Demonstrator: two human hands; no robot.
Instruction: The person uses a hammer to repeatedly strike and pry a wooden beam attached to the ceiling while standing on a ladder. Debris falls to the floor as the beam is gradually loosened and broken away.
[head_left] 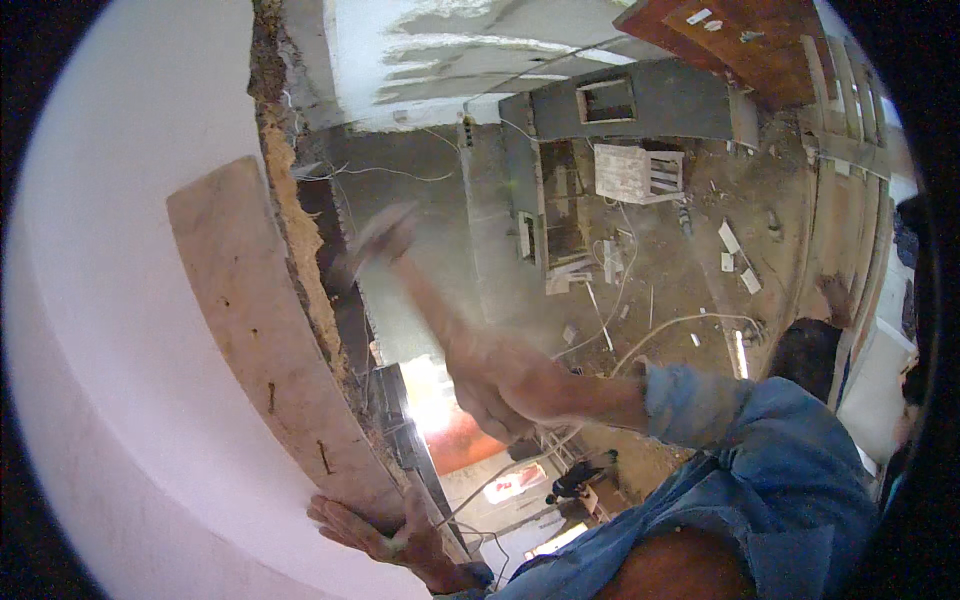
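Observation:
My right hand (485,380) is raised in the middle of the view, blurred, its fingers closed on the handle of a hammer. The hammer's smeared head (385,235) is up and left, near the broken wall edge (305,230). A long wooden board (260,310) lies along the white wall (120,300), with several nails standing in its face. My left hand (380,535) grips the board's lower end, fingers on the wall side and thumb toward the opposite edge.
Far below, a dirt floor (680,250) holds a pale crate (625,175), scattered offcuts and cables. Another person (570,480) is down at the bottom. At right, a co-worker's hand (835,295) rests by upright wooden planks (840,220).

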